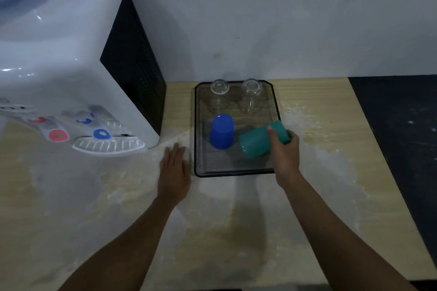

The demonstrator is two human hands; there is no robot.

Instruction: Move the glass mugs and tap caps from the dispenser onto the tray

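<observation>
Left of the tray [199, 125]: white dispenser [71, 66], then left hand [175, 168] flat, fingers spread, empty. On the tray: two glass mugs [220, 88] at back, blue cap [222, 131] upside down in front, teal cap [259, 140] tilted, gripped by right hand [285, 151].

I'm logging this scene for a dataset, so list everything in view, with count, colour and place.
water dispenser: one, white with a black side, left on the table
drip tray: one, white, at the dispenser's foot
tap levers: two, red and blue, on the dispenser's front
mesh tray: one, black, centre of the table
glass mugs: two, clear, upside down at the tray's far end
blue cup: one, upside down on the tray
green cup: one, tilted over the tray
table: one, light wood
left hand: open, flat, beside the tray
right hand: gripping the green cup
</observation>
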